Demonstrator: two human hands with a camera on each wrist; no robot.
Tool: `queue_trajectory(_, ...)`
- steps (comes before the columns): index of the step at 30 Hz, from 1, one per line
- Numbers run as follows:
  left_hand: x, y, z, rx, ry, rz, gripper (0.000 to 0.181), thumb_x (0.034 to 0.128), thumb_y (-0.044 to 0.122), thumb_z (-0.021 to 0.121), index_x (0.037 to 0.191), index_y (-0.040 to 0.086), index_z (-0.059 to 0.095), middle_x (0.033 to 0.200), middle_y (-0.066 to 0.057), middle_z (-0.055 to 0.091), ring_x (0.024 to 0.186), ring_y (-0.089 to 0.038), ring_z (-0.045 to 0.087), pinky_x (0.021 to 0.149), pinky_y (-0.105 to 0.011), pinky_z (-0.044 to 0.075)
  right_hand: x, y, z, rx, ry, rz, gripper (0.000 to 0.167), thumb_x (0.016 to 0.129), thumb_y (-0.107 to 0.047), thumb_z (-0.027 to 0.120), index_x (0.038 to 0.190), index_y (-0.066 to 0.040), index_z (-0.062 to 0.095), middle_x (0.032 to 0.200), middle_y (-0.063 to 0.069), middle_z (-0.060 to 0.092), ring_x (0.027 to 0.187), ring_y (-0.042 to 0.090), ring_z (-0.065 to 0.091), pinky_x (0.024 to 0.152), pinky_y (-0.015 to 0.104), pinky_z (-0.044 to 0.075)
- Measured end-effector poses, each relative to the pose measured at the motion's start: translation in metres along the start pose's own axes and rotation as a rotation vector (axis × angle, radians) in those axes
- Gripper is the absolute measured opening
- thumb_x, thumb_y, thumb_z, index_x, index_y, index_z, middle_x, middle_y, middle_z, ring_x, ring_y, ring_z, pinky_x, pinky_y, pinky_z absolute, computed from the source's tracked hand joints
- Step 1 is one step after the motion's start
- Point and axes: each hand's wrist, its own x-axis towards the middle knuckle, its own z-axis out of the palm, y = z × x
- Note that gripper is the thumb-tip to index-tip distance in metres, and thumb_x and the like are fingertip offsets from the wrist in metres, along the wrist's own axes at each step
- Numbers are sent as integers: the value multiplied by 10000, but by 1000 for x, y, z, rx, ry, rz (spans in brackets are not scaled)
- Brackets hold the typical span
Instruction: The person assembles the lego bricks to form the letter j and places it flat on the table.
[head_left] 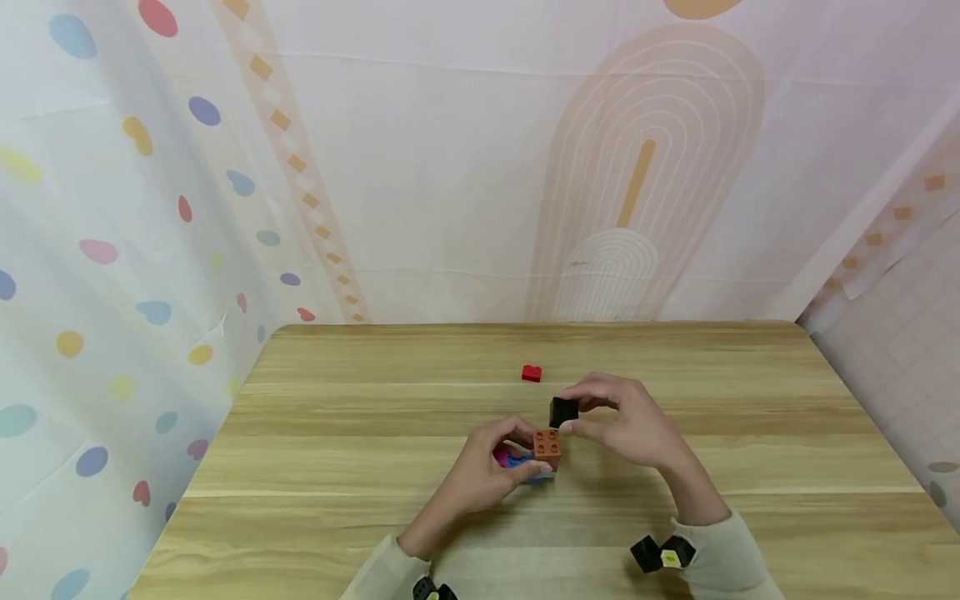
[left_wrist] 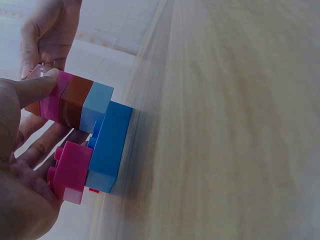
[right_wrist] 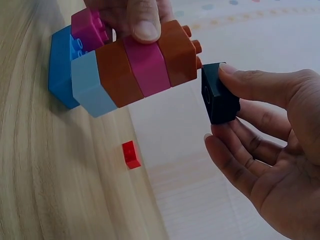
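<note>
My left hand point(head_left: 487, 471) grips a brick tower, its thumb on a pink brick point(right_wrist: 146, 65) between two brown bricks point(right_wrist: 117, 75). Under these sit a light blue brick point(right_wrist: 90, 82) and a long blue brick point(left_wrist: 109, 150) at the base, low at the table. Another pink brick point(left_wrist: 75, 167) stands on the base's other end. My right hand point(head_left: 626, 421) pinches a black brick point(right_wrist: 220, 95) between thumb and fingers. The black brick is close to the studs of the top brown brick; whether they touch, I cannot tell.
A small red brick point(head_left: 532, 373) lies on the wooden table point(head_left: 337, 467), behind the hands. A patterned curtain point(head_left: 450, 167) hangs beyond the table's far edge and along its left side.
</note>
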Motion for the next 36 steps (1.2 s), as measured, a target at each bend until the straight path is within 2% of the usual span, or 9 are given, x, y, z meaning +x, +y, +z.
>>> queue_trajectory(8, 0, 1, -1, 2, -4, -7, 274, 874, 262, 836, 1103, 280, 686, 1114, 87, 724, 1011, -121, 700, 791, -257, 574, -2, -5, 1, 4, -23, -16, 306, 885, -263, 822, 1181, -224, 757, 1072, -62, 713, 970, 128, 661, 942, 459, 549)
queue_trajectory(18, 0, 1, 0, 1, -1, 4, 265, 875, 249, 836, 1093, 271, 688, 1089, 90, 731, 1009, -128, 708, 781, -259, 574, -3, -10, 3, 18, -34, -72, 304, 850, -218, 851, 1141, -236, 768, 1026, -83, 713, 934, 91, 653, 844, 295, 557)
queue_trajectory(36, 1, 0, 0, -2, 2, 28, 262, 874, 257, 835, 1083, 274, 677, 1070, 120, 724, 1017, -110, 697, 812, -276, 581, -3, -17, 9, 43, -127, -100, 312, 862, -200, 841, 1161, -181, 753, 1054, -63, 731, 949, 112, 665, 863, 307, 561)
